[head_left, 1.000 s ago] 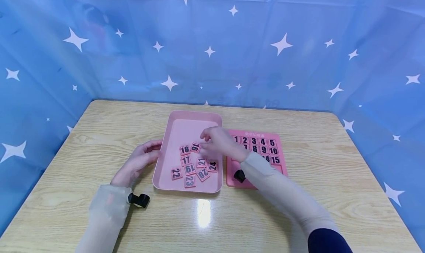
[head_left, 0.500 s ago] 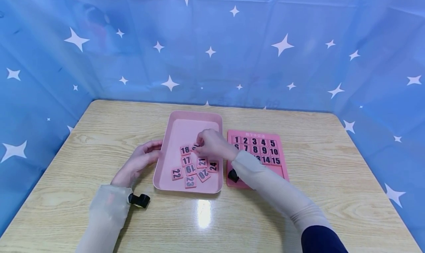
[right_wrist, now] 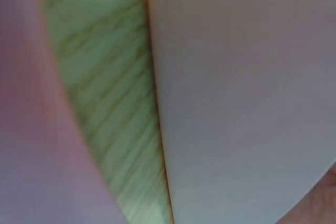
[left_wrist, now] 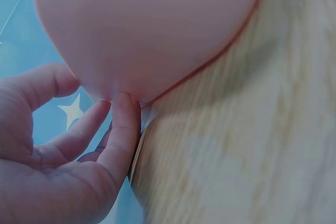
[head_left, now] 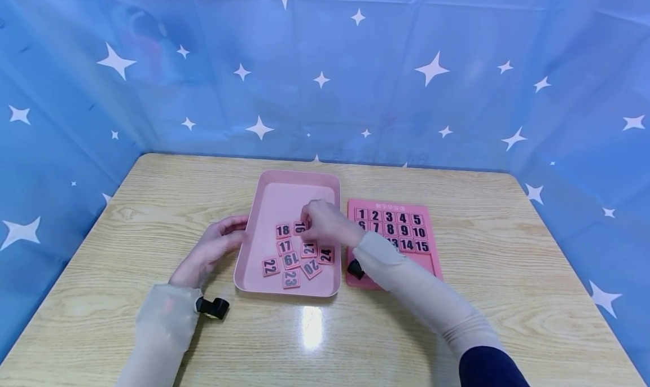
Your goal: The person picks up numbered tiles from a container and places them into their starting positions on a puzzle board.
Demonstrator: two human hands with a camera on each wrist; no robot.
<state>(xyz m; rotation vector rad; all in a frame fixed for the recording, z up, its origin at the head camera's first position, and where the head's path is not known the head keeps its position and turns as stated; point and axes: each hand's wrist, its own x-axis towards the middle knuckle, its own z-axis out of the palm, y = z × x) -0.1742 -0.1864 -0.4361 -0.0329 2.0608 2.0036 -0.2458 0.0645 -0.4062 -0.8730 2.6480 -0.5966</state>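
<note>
Several pink number tiles lie loose in a pink tray [head_left: 271, 192] in the head view. My right hand [head_left: 329, 223] reaches over the tray's right wall, its thumb and index finger pinching the tile marked 16 [head_left: 299, 228]. Beside that tile lie tile 18 [head_left: 282, 231], tile 17 [head_left: 284, 246] and tile 21 [head_left: 308, 249]. At the tray's left wall is my left hand [head_left: 213, 246], its bent, relaxed fingertips touching the outside. The left wrist view shows these fingertips [left_wrist: 123, 103] against the pink wall [left_wrist: 152, 35]. My right fingertips are out of the right wrist view.
Right of the tray lies a pink number board [head_left: 431, 229] with rows of tiles from 1 to 15; my right forearm covers part of it. More tiles, such as 22 [head_left: 271, 266] and 23 [head_left: 291, 278], lie toward the tray's front. A starry blue cloth [head_left: 325, 116] hangs behind the table.
My right hand has come down and left to tile 16, which has turned from its slant to lie more squarely beside tile 18. My left hand has stayed at the tray's wall.
</note>
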